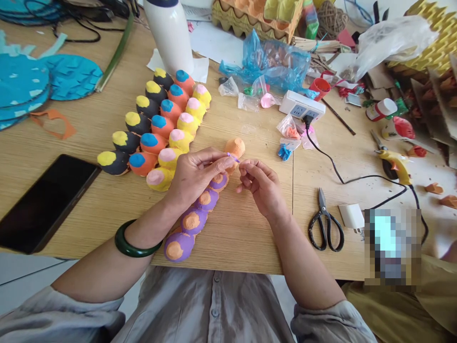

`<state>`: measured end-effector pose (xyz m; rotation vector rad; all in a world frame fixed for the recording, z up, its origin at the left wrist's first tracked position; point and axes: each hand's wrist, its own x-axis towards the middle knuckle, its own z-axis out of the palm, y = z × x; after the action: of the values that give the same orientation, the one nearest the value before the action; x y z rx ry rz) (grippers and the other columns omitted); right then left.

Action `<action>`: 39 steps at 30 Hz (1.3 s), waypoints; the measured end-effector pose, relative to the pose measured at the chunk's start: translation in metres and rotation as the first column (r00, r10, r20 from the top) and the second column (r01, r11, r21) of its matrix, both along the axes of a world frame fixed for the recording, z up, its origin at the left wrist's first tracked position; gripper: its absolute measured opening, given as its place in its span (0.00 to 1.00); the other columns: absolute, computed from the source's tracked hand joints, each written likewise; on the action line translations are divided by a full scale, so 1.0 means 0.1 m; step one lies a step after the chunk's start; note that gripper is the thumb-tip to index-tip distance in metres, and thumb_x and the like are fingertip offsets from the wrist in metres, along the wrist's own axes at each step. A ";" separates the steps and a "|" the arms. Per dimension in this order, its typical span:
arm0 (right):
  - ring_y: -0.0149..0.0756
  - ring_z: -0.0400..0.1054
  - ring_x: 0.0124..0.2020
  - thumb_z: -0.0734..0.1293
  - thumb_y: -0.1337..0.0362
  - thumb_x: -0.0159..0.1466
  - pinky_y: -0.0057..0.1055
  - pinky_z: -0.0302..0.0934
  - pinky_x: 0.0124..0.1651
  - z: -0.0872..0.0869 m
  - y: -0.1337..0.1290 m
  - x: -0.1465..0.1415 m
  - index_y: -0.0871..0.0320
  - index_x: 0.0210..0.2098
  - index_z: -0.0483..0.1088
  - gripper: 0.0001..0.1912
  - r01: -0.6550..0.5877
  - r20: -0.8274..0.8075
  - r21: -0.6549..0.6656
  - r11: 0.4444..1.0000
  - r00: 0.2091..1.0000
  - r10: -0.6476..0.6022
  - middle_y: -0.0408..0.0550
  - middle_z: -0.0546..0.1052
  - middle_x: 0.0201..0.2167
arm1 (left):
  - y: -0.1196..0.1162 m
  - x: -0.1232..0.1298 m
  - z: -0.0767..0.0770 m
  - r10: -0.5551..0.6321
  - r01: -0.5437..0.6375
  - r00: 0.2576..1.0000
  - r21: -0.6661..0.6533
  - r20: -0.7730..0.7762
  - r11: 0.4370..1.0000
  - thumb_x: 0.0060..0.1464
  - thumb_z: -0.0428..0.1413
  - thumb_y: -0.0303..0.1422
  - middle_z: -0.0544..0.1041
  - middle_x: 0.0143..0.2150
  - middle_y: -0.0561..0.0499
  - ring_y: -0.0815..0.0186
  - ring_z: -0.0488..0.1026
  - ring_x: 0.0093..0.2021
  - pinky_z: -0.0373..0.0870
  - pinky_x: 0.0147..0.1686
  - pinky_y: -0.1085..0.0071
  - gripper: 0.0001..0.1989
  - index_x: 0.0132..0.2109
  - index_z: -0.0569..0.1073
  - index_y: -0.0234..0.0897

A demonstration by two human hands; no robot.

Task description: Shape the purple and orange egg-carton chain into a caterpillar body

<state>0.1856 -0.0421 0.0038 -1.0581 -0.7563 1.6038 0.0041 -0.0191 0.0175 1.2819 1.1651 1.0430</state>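
Thin, bent purple strip (233,157)
Left hand (200,174), grip closed on it; right hand (262,186), grip narrow, contents unclear. Lumpy purple-orange row (194,220) towards seven o'clock, partly hidden.

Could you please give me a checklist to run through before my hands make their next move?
1. Purple piece in the left hand, at its fingertips: ok.
2. Right hand gripping some of it too: cannot tell, the fingertips are too small to read.
3. Orange mound beyond the purple ones showing bare orange on top: ok; its near side is partly hidden.
4. Scissors lying on the table, apart from both hands: ok.
5. Power strip with nothing plugged in: not ok, a black plug sits in it.
6. Yellow glue gun cold: cannot tell.
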 end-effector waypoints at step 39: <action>0.33 0.67 0.31 0.75 0.49 0.64 0.31 0.63 0.36 -0.24 0.06 -0.05 0.57 0.34 0.79 0.17 -0.047 0.491 0.190 0.981 0.870 -0.053 0.45 0.80 0.31 | 0.19 -0.10 -0.21 -0.073 0.059 0.990 -0.117 -0.122 0.991 0.57 0.68 0.47 0.87 0.54 0.41 0.48 0.82 0.57 0.76 0.59 0.52 0.27 0.58 0.83 0.37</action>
<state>0.1808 -0.0363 -0.0200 -1.3397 -1.2273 1.2260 -0.0063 0.0003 -0.0032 1.3025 1.2505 0.8453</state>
